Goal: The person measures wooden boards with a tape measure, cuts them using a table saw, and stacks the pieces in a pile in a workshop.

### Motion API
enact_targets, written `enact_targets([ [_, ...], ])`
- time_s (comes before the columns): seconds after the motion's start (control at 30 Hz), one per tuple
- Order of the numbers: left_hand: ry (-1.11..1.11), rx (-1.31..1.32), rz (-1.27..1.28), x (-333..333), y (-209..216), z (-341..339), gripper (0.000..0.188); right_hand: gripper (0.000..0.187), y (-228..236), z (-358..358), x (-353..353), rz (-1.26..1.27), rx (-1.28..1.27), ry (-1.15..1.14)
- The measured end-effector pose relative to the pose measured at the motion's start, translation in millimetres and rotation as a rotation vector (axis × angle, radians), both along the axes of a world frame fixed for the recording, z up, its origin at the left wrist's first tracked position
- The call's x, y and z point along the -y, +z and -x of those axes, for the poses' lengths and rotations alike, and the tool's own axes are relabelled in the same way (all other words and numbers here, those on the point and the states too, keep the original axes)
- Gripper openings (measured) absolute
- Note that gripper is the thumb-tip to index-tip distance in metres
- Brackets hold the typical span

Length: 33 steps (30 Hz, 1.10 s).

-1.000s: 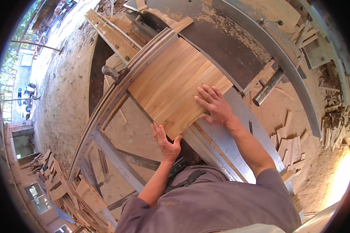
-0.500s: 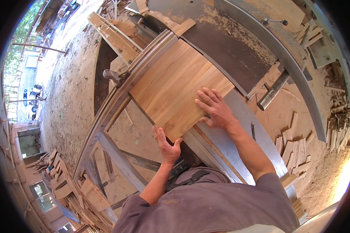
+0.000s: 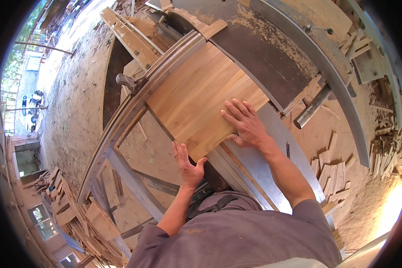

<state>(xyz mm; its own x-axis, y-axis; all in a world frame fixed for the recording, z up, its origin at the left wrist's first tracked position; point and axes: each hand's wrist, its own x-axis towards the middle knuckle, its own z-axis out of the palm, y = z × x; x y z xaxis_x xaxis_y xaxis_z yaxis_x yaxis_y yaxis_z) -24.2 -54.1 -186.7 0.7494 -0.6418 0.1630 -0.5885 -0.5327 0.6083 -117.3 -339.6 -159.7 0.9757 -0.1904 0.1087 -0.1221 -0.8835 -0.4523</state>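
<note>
Under the right hand (image 3: pixel 248 127), whose fingers (image 3: pixel 234 111) lie flat and spread, sits a wide pale glued-up wooden panel (image 3: pixel 201 96) on the dusty grey metal tabletop (image 3: pixel 272 138). The left hand (image 3: pixel 190 163) presses its palm against the panel's near edge, fingers (image 3: pixel 179 149) together and straight, clamped on nothing. Beyond the fingers the panel runs along a long grey metal fence rail (image 3: pixel 138 100) toward a dark steel plate (image 3: pixel 259 58). Uneven pressure could, I judge, skew the panel off the rail, or the flat hand could slide forward with it. No packages, labels or signs are discernible; only pale offcut sticks (image 3: pixel 384 147) lie heaped far right.
</note>
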Motion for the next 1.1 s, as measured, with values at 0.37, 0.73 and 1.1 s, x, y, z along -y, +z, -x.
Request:
enact_targets([
  [0.37, 0.071, -0.021, -0.018, 6.4, 4.2, -7.5, 0.102, 0.098, 3.7, -13.1, -2.0, 0.067, -0.030, -0.020],
  [0.73, 0.064, -0.021, 0.006, 9.0, 2.5, -12.3, 0.097, 0.096, -0.2, -21.0, -5.5, 0.102, -0.032, -0.036],
  [1.1, 0.082, -0.044, 0.132, 0.7, 2.4, -14.4, 0.096, 0.091, -12.3, -23.9, -14.8, 0.215, 0.020, -0.010],
])
